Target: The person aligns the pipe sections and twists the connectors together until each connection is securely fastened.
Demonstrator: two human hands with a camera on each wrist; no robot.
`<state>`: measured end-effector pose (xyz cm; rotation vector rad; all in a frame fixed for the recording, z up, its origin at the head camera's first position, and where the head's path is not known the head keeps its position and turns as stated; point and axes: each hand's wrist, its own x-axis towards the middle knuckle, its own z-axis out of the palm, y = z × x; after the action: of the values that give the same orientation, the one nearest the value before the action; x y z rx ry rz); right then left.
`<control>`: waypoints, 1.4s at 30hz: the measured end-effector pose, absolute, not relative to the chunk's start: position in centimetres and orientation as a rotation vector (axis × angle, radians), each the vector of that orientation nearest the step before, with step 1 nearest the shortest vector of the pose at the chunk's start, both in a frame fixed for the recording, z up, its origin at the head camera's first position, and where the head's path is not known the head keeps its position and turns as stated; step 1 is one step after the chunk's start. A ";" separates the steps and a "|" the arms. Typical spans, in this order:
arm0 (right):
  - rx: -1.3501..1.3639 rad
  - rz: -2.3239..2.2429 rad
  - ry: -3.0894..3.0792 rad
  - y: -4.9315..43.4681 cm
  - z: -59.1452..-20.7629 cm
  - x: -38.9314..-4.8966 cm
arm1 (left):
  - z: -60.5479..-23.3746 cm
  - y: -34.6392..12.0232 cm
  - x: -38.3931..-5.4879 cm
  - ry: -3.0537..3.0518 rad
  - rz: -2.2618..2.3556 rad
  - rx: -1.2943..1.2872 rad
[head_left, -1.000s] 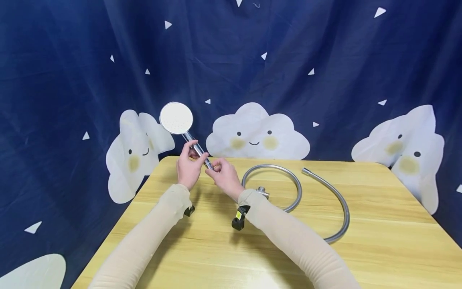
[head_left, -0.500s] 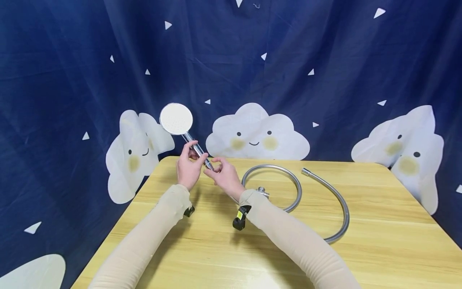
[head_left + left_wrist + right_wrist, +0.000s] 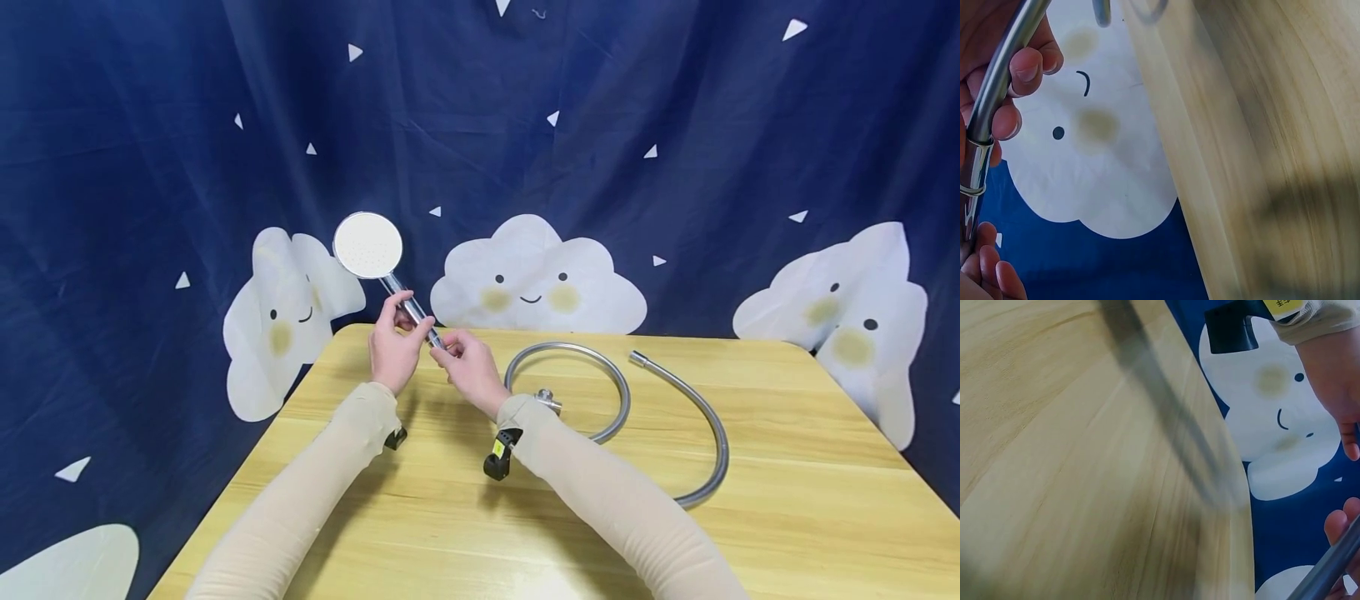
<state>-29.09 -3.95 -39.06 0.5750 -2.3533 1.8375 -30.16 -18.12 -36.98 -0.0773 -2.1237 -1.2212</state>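
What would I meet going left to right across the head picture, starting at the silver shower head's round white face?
Silver shower head's round white face → person's bare right hand → small silver metal fitting → loose silver end of the bendy grey metal hose → rightmost white cloud with yellow cheeks.

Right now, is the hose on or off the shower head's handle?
On, at least end to end: the left wrist view shows the hose meeting the handle without a visible gap. Whether it's screwed tight, cannot tell.
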 end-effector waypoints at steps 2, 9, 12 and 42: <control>0.583 1.856 -2.351 -3.9 -39.1 -29.2 | -37.0 -18.1 -30.2 -2.123 -1.222 -0.079; 0.576 1.787 -2.398 -4.0 -39.6 -29.5 | -37.4 -18.2 -30.2 -2.128 -1.209 -0.071; 0.526 1.740 -2.432 -4.0 -39.6 -29.5 | -37.4 -18.2 -30.2 -2.129 -1.205 -0.076; 0.531 1.570 -2.418 -3.7 -39.5 -29.3 | -37.2 -18.0 -30.3 -2.114 -1.225 -0.076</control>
<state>-29.25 -3.74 -39.53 0.5309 -2.4184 1.5696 -30.33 -17.98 -37.16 -0.0757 -2.1140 -1.2246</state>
